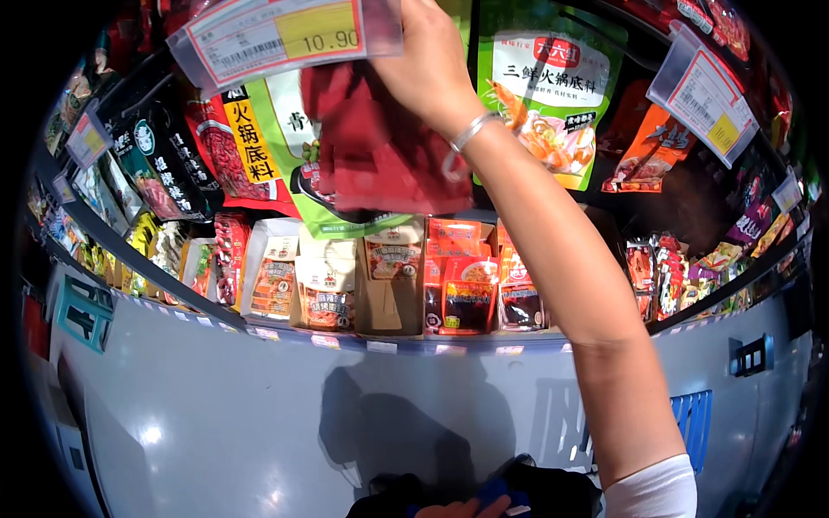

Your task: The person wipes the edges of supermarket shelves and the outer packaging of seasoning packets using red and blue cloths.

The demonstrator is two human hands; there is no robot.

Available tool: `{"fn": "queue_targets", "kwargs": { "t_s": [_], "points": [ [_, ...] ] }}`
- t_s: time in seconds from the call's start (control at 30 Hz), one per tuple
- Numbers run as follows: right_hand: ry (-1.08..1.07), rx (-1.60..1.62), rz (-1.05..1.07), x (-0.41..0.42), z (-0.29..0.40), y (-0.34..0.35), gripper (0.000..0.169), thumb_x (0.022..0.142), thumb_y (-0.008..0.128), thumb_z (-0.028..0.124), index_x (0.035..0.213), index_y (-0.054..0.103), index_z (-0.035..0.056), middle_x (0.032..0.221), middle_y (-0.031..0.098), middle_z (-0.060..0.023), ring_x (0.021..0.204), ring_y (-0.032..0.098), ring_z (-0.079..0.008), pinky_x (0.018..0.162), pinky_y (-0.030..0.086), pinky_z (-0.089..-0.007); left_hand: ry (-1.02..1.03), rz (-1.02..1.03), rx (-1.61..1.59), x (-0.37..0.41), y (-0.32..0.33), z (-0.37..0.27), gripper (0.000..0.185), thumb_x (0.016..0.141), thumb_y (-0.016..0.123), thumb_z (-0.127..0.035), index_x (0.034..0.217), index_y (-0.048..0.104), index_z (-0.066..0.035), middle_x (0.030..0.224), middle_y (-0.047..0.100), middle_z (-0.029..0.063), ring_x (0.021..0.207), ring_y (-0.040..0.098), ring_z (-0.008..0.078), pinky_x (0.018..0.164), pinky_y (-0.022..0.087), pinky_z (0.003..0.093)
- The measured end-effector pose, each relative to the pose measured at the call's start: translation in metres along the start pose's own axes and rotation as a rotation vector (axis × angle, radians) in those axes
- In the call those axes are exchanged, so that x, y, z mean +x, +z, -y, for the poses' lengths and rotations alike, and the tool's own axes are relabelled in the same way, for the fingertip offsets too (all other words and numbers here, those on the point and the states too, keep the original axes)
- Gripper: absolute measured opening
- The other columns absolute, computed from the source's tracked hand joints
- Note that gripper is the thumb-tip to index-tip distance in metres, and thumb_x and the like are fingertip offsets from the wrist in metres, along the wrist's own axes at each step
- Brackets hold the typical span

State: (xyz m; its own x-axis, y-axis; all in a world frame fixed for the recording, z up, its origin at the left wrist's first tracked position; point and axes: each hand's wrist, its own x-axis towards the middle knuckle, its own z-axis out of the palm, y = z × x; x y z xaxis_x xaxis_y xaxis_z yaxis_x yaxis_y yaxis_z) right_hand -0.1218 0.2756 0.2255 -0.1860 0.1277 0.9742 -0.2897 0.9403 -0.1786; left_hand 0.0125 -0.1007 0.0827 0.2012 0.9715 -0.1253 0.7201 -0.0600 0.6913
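Observation:
My right hand [427, 65] reaches up to the shelf at the top, a silver bangle on its wrist. Its fingertips are hidden behind a plastic price-tag holder [285, 39]. A dark red cloth [388, 155] with a small loop hangs from this hand, blurred. Behind the cloth is a green and white food pouch [285, 116], partly covered. Right of the wrist stands a green hot pot base pouch [550, 97]. At the bottom edge, only some fingers of my left hand [463, 509] show, against a blue item [499, 493]; their grip is unclear.
Boxes of seasoning packets [327, 291] line the lower shelf, whose front edge carries several price labels. Red [243, 149] and black [162, 162] pouches hang at left, an orange packet [654, 149] at right. A teal stool [84, 311] and a blue slatted item [693, 421] stand on the grey floor [227, 414].

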Motion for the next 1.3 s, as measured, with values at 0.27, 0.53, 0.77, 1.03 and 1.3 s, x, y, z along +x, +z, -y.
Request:
{"fn": "queue_targets", "kwargs": {
  "t_s": [0.27, 0.53, 0.77, 1.03, 1.3],
  "points": [
    [-0.121, 0.043, 0.096, -0.008, 0.031, 0.013, 0.049, 0.065, 0.046, -0.013, 0.111, 0.055, 0.0023, 0.104, 0.057, -0.0161, 0.096, 0.059, -0.0320, 0.085, 0.049, -0.0341, 0.015, -0.068, 0.032, -0.004, -0.012, -0.004, 0.051, 0.083, 0.055, -0.024, 0.128, 0.046, -0.003, 0.085, 0.058, 0.0152, 0.070, 0.059, 0.0304, 0.054, 0.044, 0.0415],
    [0.115, 0.370, -0.021, -0.042, 0.084, -0.021, 0.046, 0.063, 0.041, -0.014, 0.104, 0.056, -0.0011, 0.100, 0.056, -0.0164, 0.090, 0.057, -0.0340, 0.079, 0.047, -0.0345, -0.048, 0.150, 0.009, 0.005, 0.006, 0.003, 0.043, 0.086, 0.054, -0.028, 0.125, 0.047, -0.011, 0.092, 0.061, 0.0148, 0.076, 0.063, 0.0348, 0.059, 0.049, 0.0459],
    [0.437, 0.493, 0.173, -0.182, 0.151, -0.138, 0.037, 0.071, 0.049, 0.004, 0.107, 0.056, 0.0005, 0.101, 0.060, -0.0148, 0.097, 0.058, -0.0291, 0.084, 0.046, -0.0376, -0.134, 0.128, 0.004, -0.002, -0.002, 0.004, 0.059, 0.077, 0.066, -0.021, 0.131, 0.044, -0.011, 0.113, 0.062, 0.0139, 0.093, 0.062, 0.0361, 0.078, 0.051, 0.0408],
    [1.488, -0.546, -0.187, -0.315, 0.204, -0.446, 0.029, 0.095, 0.050, 0.025, 0.111, 0.059, 0.0031, 0.099, 0.063, -0.0059, 0.090, 0.058, -0.0127, 0.083, 0.047, -0.0292, -0.078, 0.163, 0.055, 0.033, 0.012, 0.003, 0.054, 0.079, 0.065, -0.019, 0.128, 0.047, -0.009, 0.115, 0.061, 0.0153, 0.095, 0.062, 0.0347, 0.077, 0.051, 0.0400],
    [1.780, -0.687, 0.381, -0.473, 0.157, -0.566, 0.036, 0.095, 0.048, 0.025, 0.121, 0.058, 0.0028, 0.115, 0.063, -0.0125, 0.108, 0.058, -0.0218, 0.095, 0.042, -0.0314, -0.290, 0.170, -0.022, 0.026, 0.011, 0.013, 0.053, 0.073, 0.067, -0.016, 0.124, 0.053, -0.010, 0.081, 0.060, 0.0125, 0.069, 0.063, 0.0258, 0.056, 0.051, 0.0336]
  ]
}}
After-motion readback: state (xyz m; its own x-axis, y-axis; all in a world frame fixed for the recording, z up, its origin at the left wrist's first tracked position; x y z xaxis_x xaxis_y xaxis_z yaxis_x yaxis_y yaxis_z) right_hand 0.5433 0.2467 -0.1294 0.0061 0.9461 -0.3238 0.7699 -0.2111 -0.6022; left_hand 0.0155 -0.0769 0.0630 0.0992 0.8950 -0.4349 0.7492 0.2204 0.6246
